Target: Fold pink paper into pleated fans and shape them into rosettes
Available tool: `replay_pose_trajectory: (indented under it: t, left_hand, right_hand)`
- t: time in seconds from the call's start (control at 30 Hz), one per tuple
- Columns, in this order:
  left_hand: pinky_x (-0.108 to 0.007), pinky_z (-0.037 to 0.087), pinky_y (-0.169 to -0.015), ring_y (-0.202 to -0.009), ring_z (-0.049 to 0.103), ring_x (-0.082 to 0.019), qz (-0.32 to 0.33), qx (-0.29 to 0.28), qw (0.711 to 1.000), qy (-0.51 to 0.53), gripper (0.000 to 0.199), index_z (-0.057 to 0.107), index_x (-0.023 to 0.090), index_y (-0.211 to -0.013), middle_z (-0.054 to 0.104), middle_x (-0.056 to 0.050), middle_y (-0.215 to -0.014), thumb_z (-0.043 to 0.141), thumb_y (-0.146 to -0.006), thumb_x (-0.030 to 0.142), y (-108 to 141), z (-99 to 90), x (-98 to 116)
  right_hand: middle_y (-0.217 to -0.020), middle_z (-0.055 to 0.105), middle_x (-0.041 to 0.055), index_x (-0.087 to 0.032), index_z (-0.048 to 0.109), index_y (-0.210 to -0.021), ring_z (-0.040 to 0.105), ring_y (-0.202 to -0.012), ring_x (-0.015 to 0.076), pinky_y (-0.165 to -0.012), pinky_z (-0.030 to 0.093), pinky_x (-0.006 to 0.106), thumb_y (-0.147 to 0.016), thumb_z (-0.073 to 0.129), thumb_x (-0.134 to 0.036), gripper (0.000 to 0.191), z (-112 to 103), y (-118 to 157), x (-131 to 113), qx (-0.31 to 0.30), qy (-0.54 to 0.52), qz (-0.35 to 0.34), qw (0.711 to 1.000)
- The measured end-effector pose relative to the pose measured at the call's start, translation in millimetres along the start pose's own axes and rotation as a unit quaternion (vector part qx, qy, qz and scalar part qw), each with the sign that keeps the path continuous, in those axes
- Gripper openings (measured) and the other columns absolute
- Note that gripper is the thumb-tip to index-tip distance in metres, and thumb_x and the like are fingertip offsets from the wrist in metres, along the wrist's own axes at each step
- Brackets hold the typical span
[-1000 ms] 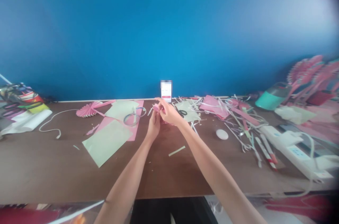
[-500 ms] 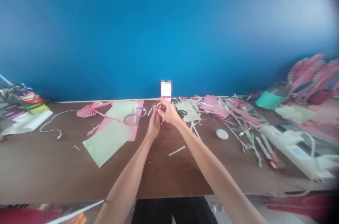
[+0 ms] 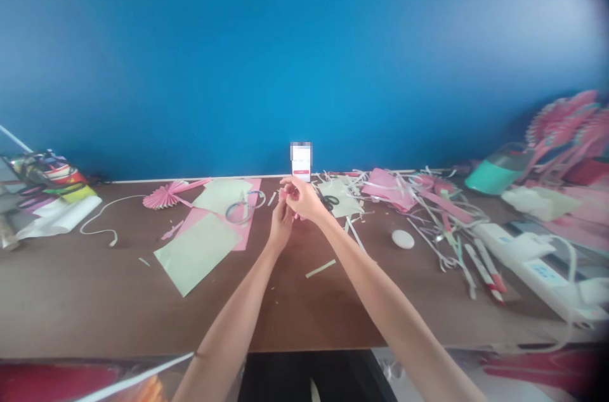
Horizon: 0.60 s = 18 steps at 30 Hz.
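My left hand (image 3: 281, 221) and my right hand (image 3: 303, 199) meet over the middle of the desk, fingers closed together. Between their fingertips is a small pink piece of paper (image 3: 284, 196), mostly covered by the fingers. A bit of pink also shows beneath the hands. Just behind them a phone (image 3: 301, 161) stands upright against the blue panel with its screen lit. Black-handled scissors (image 3: 329, 201) lie close to my right hand on pale paper scraps. To the left of my left hand are a roll of clear tape (image 3: 239, 212) and pale green sheets (image 3: 197, 253) over pink paper.
A pink folded paper fan (image 3: 164, 195) and a white cable (image 3: 98, 215) lie left. On the right are paper strips, a white oval object (image 3: 403, 239), markers (image 3: 484, 269), a power strip (image 3: 537, 272) and a teal container (image 3: 495, 175). A thin green strip (image 3: 320, 268) lies in front.
The view has shifted slightly, so the desk items appear a little to the right. My hands stay together, with the fingers moving slightly around the pink piece.
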<state>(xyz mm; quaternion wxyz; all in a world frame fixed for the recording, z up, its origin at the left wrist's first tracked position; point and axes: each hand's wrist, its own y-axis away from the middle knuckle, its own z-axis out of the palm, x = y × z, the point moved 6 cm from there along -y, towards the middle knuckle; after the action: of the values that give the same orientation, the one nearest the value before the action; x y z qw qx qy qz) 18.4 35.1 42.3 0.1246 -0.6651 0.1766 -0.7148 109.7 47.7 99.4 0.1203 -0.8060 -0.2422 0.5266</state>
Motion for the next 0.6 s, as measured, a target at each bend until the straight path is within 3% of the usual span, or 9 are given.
replay_pose_trajectory:
  t: [0.1, 0.2, 0.37, 0.5, 0.6]
  left_hand:
    - [-0.022, 0.042, -0.053, -0.057, 0.05, -0.01, -0.012, 0.004, 1.0, 0.011, 0.042, 0.059, 0.018, -0.116, 0.056, -0.001, -0.069, 0.047, -0.091, 0.05, -0.2, 0.5, -6.0]
    - [-0.022, 0.039, -0.051, -0.053, 0.047, -0.009, -0.031, 0.011, 0.999, 0.037, 0.04, 0.063, 0.017, -0.106, 0.054, 0.001, -0.063, 0.048, -0.09, 0.05, -0.7, -1.0, -12.3]
    - [-0.022, 0.035, -0.049, -0.05, 0.045, -0.008, -0.053, 0.042, 0.996, 0.049, 0.041, 0.062, 0.014, -0.078, 0.052, 0.001, -0.058, 0.051, -0.088, 0.052, -2.4, -8.1, -20.9]
    - [-0.021, 0.034, -0.05, -0.052, 0.045, -0.008, -0.066, 0.06, 0.994, 0.068, 0.039, 0.06, 0.014, -0.071, 0.051, 0.001, -0.057, 0.054, -0.087, 0.05, -3.7, -13.2, -25.4]
    - [-0.021, 0.035, -0.052, -0.054, 0.045, -0.007, -0.072, 0.068, 0.989, 0.112, 0.037, 0.059, 0.014, -0.07, 0.051, 0.0, -0.061, 0.057, -0.085, 0.048, -4.3, -14.7, -26.8]
  right_hand:
    - [-0.102, 0.063, 0.0048, -0.025, 0.053, -0.122, 0.049, -0.04, 0.0028, -0.028, 0.036, 0.014, -0.085, 0.053, -0.024, 0.037, -2.7, 1.5, 2.4, -0.023, -0.029, 0.02, 0.999]
    - [-0.107, 0.065, 0.0058, -0.026, 0.051, -0.124, 0.053, -0.04, 0.0043, -0.029, 0.038, 0.016, -0.085, 0.051, -0.018, 0.04, -4.0, 2.3, 2.6, -0.071, -0.041, 0.035, 0.996]
    - [-0.106, 0.067, 0.0059, -0.023, 0.052, -0.123, 0.055, -0.045, 0.0058, -0.039, 0.044, 0.019, -0.084, 0.043, -0.008, 0.043, -4.7, 2.9, -2.2, -0.105, 0.021, 0.016, 0.994]
    - [-0.108, 0.066, 0.007, -0.023, 0.059, -0.119, 0.062, -0.081, 0.0158, -0.066, 0.05, 0.027, -0.084, 0.048, -0.01, 0.039, -7.6, 2.6, -10.9, -0.058, 0.158, -0.052, 0.984]
    - [-0.104, 0.067, 0.0066, -0.023, 0.062, -0.114, 0.055, -0.105, 0.0219, -0.089, 0.044, 0.036, -0.083, 0.051, -0.009, 0.036, -7.0, 2.0, -14.6, -0.026, 0.245, -0.103, 0.964]
